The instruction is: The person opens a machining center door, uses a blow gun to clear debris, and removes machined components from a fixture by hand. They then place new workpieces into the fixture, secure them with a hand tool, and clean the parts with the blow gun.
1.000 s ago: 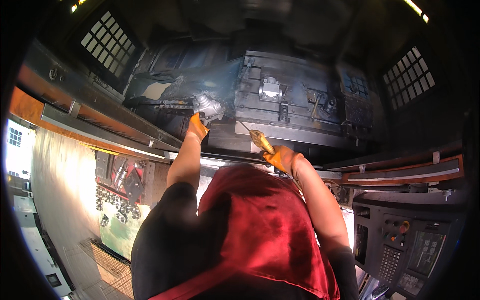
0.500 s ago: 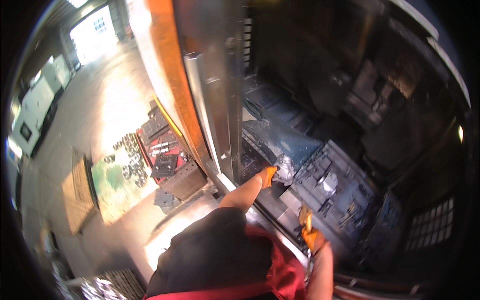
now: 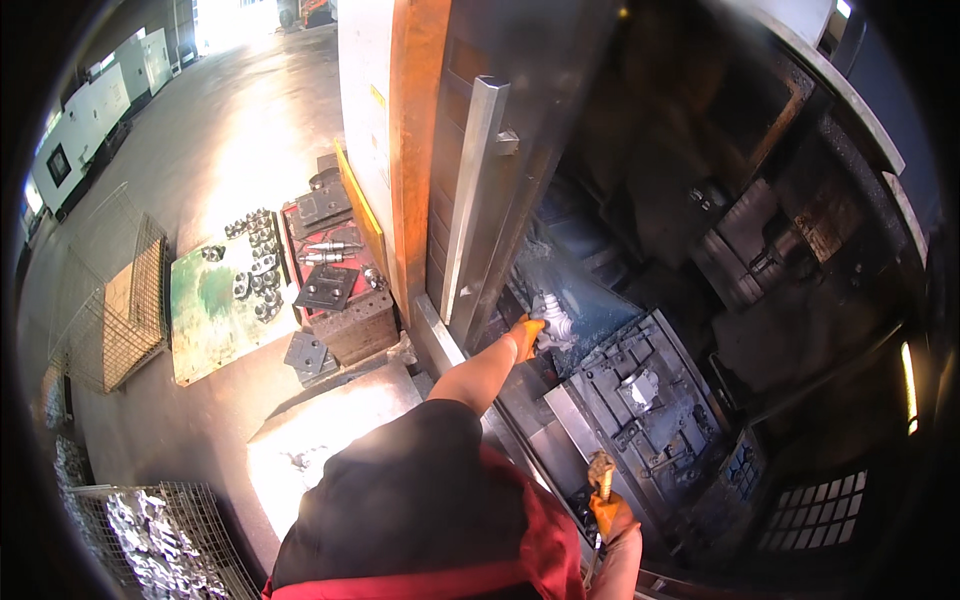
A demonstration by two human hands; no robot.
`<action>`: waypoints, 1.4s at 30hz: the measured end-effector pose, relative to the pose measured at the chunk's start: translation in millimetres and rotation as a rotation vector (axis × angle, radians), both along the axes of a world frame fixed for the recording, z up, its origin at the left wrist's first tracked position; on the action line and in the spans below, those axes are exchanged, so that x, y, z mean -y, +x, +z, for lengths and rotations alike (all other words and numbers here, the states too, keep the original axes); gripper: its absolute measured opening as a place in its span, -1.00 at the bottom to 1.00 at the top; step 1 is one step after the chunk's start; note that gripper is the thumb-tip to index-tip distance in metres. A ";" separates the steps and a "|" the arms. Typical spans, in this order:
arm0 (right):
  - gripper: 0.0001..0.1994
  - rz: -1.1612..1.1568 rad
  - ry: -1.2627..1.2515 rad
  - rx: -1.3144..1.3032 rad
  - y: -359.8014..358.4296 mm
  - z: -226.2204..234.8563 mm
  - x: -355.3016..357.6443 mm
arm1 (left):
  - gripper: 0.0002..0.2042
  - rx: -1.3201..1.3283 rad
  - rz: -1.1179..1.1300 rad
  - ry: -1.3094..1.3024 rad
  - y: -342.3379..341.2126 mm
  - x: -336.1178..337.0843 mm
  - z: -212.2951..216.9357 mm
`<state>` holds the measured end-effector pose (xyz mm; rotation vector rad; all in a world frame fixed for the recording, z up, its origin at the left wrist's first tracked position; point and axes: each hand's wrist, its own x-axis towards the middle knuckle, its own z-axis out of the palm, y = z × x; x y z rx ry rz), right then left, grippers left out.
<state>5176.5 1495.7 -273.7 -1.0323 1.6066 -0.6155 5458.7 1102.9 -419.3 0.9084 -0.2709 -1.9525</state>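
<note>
In an orange glove, my left hand (image 3: 528, 336) is closed on a silver metal casting (image 3: 554, 322), a knobbly, stepped part. It is held inside the machine, beyond the far left edge of the grey fixture plate (image 3: 610, 372). Another bright metal piece (image 3: 640, 392) sits on that plate among clamps and blocks. My right hand (image 3: 612, 516), also in an orange glove, is closed round a short brass-coloured tool (image 3: 602, 478) with a brownish head, near the plate's front edge. The tool's kind is unclear, and the glove covers its lower part.
A steel door edge with a long bar handle (image 3: 474, 190) stands left of my left arm. Outside, a red-topped bench (image 3: 345, 278) carries dark blocks and shafts; beside it a greenish board (image 3: 205, 335) holds several small parts. Wire baskets (image 3: 215, 520) stand lower left.
My view has shifted, bringing more of the floor and baskets into sight. My left hand, still holding the casting, is slightly farther from the fixture plate. The right hand sits lower, with the tool upright.
</note>
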 end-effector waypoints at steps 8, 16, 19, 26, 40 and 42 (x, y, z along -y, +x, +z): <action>-0.80 0.141 0.034 0.044 59.6 72.9 7.7 | -0.52 0.148 0.011 -0.201 1.5 -26.6 -15.1; -0.81 -0.073 0.178 0.189 0.3 8.8 -35.4 | -0.56 0.210 -0.024 0.088 22.8 -22.4 -39.2; -0.80 -0.242 0.202 0.528 -44.7 -38.8 -66.8 | -0.54 -0.066 -0.030 -0.049 2.9 -29.5 -39.4; -0.85 -0.082 0.109 0.231 -25.4 -13.4 -51.1 | -0.33 0.048 -0.165 0.035 -10.5 -60.3 11.5; -0.79 0.021 0.205 -0.171 21.0 35.5 -58.5 | -0.90 -0.236 -0.047 0.114 47.4 -74.9 -3.3; -0.83 0.076 0.058 -0.122 2.3 -0.4 -83.4 | -0.81 -0.189 -0.020 0.168 4.1 -86.5 15.5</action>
